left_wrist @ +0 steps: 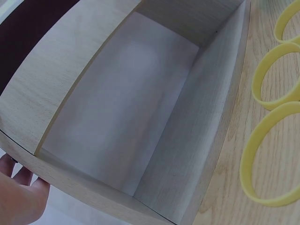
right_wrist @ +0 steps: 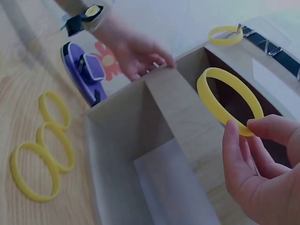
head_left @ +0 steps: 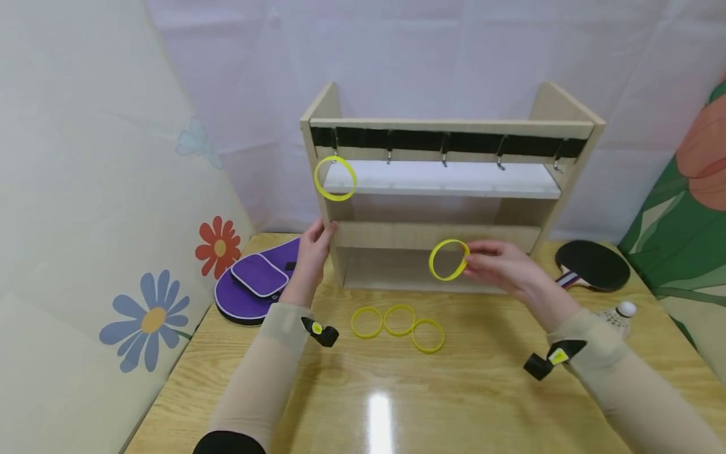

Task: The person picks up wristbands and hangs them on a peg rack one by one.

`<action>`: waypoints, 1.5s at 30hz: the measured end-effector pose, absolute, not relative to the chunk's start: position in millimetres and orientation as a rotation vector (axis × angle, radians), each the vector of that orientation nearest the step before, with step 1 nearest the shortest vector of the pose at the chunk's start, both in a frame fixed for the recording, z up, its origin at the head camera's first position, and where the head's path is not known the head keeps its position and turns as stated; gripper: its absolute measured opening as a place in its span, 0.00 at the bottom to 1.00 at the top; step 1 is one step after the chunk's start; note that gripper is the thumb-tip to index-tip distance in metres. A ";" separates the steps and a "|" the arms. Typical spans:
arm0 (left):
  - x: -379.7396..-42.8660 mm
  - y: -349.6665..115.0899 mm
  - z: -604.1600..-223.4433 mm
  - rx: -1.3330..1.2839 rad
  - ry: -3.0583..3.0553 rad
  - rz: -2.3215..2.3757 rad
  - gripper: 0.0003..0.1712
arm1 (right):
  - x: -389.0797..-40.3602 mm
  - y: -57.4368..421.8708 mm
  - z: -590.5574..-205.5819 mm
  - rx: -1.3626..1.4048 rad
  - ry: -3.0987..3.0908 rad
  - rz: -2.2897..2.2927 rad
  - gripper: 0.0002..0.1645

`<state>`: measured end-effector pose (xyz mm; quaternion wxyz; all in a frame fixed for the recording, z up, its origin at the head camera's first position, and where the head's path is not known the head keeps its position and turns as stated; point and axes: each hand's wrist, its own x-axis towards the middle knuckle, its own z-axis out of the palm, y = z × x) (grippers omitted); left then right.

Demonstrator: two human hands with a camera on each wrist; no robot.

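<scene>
Staged recording booth: white curtain behind, flower-print panels left and right, wooden bench, hook rack.

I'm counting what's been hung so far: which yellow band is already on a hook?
The yellow band on the leftmost hook of the wooden rack; three lie on the table, one is pinched by the right hand.

Yellow bands, purple paddle case

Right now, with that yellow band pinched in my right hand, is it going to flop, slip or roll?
The yellow band looks thin and keeps its loop from one pinch by the right hand, so probably light and springy. On edge it might roll; the bands on the table lie flat.
</scene>
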<state>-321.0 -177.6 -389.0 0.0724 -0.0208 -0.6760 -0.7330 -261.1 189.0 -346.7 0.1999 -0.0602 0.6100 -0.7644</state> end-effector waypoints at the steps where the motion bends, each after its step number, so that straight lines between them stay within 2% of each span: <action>1: -320.7 -178.1 -389.3 -0.059 -2.032 -2.203 0.29 | -260.6 186.2 -344.2 -0.165 1.706 -2.140 0.12; 13: -319.0 -179.3 -391.4 -0.065 -2.013 -2.216 0.29 | -264.4 155.9 -315.0 -0.155 1.647 -2.222 0.13; 20: -320.8 -178.4 -392.3 -0.060 -2.021 -2.208 0.29 | -261.8 143.8 -303.1 -0.136 1.595 -2.313 0.10; 29: -321.1 -177.2 -392.7 -0.061 -2.003 -2.220 0.28 | -263.0 125.8 -291.4 -0.120 1.380 -2.464 0.12; 36: -319.9 -175.0 -392.6 -0.077 -2.001 -2.214 0.28 | -267.0 113.5 -279.1 -0.063 1.333 -2.531 0.21; 41: -320.0 -175.3 -392.1 -0.077 -2.013 -2.212 0.28 | -269.6 106.9 -272.2 -0.072 1.309 -2.555 0.30; 43: -321.1 -176.1 -392.1 -0.078 -2.020 -2.209 0.28 | -271.3 104.1 -270.1 -0.082 1.299 -2.564 0.30; 45: -321.9 -176.5 -392.2 -0.076 -2.025 -2.204 0.28 | -273.7 101.0 -268.7 -0.088 1.271 -2.580 0.26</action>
